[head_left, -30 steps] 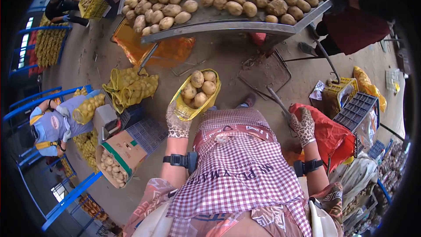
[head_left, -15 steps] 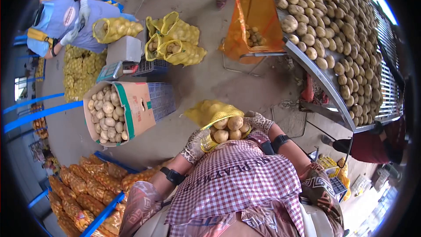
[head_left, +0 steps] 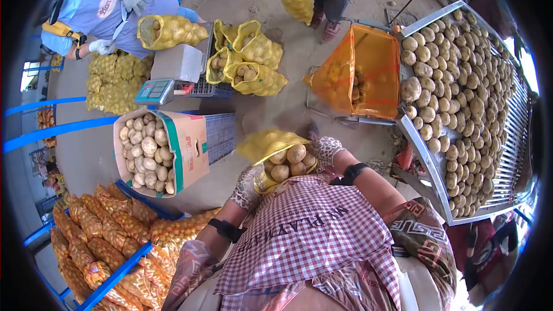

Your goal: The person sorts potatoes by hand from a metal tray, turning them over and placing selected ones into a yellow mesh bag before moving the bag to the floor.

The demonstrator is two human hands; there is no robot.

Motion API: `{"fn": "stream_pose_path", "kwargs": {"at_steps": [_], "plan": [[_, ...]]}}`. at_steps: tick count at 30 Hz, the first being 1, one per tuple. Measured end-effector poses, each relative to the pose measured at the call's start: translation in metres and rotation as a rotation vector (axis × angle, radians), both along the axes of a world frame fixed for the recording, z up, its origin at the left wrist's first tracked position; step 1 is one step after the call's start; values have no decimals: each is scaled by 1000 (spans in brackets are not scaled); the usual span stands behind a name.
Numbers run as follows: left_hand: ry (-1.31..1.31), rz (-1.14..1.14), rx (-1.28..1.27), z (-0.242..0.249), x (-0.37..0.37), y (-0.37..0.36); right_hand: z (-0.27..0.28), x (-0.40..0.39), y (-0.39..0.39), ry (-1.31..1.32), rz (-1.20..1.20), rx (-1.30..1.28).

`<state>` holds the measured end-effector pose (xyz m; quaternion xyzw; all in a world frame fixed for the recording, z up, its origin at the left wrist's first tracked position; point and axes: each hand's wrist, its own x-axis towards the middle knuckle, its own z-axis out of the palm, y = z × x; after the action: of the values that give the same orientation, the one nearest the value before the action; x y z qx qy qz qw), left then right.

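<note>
Yellow mesh bag (head_left: 266, 145), open-mouthed, round tan potatoes (head_left: 288, 162) inside its opening.

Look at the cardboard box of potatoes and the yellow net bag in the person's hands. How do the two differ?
The cardboard box has stiff, flat walls; the yellow net bag is soft, loose mesh.
The cardboard box has a green edge, while the yellow net bag is yellow all over.
No hand touches the cardboard box; the left hand and right hand hold the yellow net bag.
Both are open, showing potatoes.
</note>
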<state>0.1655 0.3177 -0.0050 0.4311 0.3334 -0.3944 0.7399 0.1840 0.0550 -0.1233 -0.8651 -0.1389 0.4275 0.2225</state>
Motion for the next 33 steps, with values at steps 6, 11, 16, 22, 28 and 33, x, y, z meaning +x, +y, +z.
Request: {"fn": "stream_pose_path", "kwargs": {"at_steps": [6, 11, 16, 22, 28, 33], "plan": [[-46, 140, 25, -87, 41, 64, 7, 48, 15, 32, -36, 132], [2, 34, 333, -129, 128, 111, 6, 75, 53, 117, -327, 543], [-206, -512, 365, -145, 206, 113, -16, 109, 87, 172, -437, 592], [-75, -551, 446, -195, 248, 136, -67, 109, 122, 312, -609, 445], [-182, -661, 433, -293, 265, 212, -86, 131, 164, 252, -701, 362], [138, -321, 465, -258, 302, 210, -111, 177, 190, 462, -711, 380]]}}
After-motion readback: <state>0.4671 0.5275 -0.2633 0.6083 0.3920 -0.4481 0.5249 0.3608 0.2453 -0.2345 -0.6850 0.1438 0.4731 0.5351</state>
